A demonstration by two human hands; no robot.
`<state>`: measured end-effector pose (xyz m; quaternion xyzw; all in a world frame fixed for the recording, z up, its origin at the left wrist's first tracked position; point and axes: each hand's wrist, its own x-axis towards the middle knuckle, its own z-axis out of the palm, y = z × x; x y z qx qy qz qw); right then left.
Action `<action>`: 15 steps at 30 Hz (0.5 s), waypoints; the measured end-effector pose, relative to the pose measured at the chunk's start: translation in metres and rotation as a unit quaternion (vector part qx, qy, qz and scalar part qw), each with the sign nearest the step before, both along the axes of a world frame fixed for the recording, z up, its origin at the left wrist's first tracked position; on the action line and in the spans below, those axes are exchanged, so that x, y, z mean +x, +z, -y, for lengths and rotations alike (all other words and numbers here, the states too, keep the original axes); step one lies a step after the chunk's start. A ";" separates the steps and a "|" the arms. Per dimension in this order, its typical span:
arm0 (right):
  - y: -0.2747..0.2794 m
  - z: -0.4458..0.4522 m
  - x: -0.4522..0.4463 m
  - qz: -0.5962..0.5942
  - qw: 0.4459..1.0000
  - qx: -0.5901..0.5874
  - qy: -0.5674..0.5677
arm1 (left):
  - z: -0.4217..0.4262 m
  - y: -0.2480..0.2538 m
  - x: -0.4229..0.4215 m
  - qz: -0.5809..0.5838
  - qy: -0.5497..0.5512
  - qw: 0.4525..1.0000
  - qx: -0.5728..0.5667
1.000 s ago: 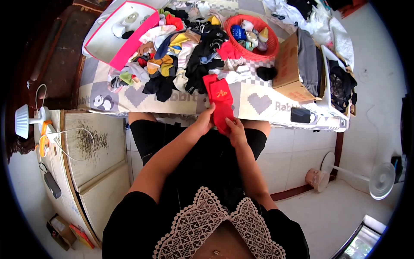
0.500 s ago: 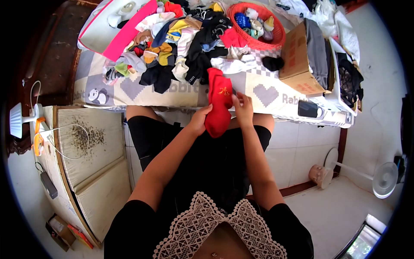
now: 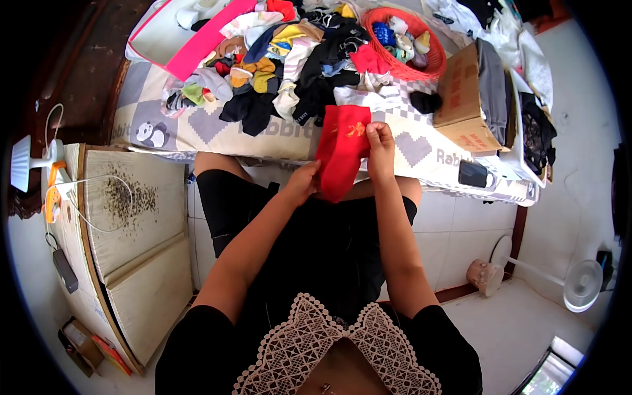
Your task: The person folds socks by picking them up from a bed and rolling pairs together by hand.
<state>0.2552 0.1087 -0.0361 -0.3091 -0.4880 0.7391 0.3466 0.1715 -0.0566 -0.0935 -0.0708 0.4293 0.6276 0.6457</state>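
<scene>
Over my lap, at the edge of the bed, I hold a pair of red socks with small yellow figures near the cuffs. The two lie side by side, partly overlapping, cuffs up and toes hanging down. My left hand is closed on their left edge, low near the heel. At the upper right edge, my right hand pinches the fabric between thumb and fingers. Just beyond the cuffs lies a white cloth piece, with a heap of mixed socks and small clothes to its left.
A pink-edged box stands back left. Rolled socks sit in a red basket. A cardboard box holds grey cloth, beside a black sock bundle. A phone lies on the bed edge. A cabinet stands left.
The red sock bundle has spread wider, showing two socks side by side. My right hand has moved slightly up and right and now pinches its edge. The view has shifted slightly.
</scene>
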 end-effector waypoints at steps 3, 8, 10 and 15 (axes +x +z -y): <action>-0.009 -0.008 -0.021 0.045 0.996 0.073 -0.004 | 0.003 0.003 0.000 -0.043 -0.024 0.999 0.017; -0.047 -0.015 -0.037 0.233 0.963 0.132 -0.033 | 0.006 -0.003 0.001 -0.008 -0.008 0.998 0.066; -0.046 -0.008 -0.035 0.221 0.964 0.132 -0.067 | 0.005 0.011 0.002 0.035 0.005 0.996 0.078; -0.062 -0.002 -0.015 0.266 0.943 0.179 -0.087 | -0.003 0.000 0.017 -0.161 -0.039 0.986 0.012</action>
